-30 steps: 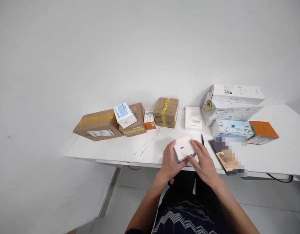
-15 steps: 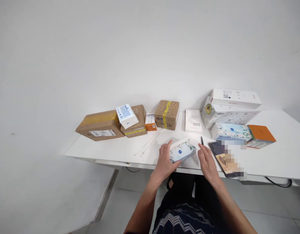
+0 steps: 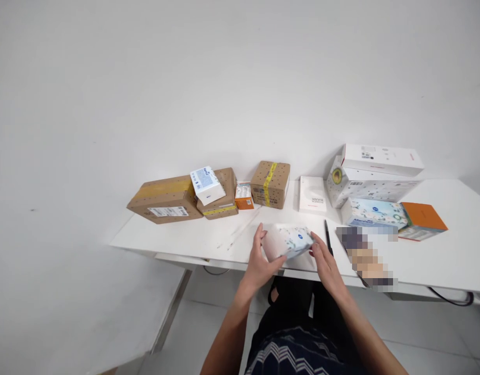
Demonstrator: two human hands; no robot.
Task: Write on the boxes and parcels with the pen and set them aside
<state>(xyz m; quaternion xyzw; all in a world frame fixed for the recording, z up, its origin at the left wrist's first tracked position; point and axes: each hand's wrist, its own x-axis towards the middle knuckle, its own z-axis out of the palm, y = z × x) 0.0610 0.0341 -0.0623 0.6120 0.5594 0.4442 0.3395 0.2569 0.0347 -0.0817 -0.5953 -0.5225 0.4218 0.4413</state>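
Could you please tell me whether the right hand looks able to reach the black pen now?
Probably yes: the black pen lies close beside the right hand with nothing between them, though that hand is at the patterned pack.

An indoor room, office-like in its plainness, though whether office or stockroom cannot be told. A white wall (image 3: 240, 78) rises behind the back edge of a white worktop (image 3: 439, 265); pale tiled floor (image 3: 439, 330) shows below the front edge, where a black cable (image 3: 453, 299) hangs toward the right. 3 taped cardboard cartons (image 3: 271, 185), 1 bearing a printed label (image 3: 168, 211), stand from the left edge along the back.
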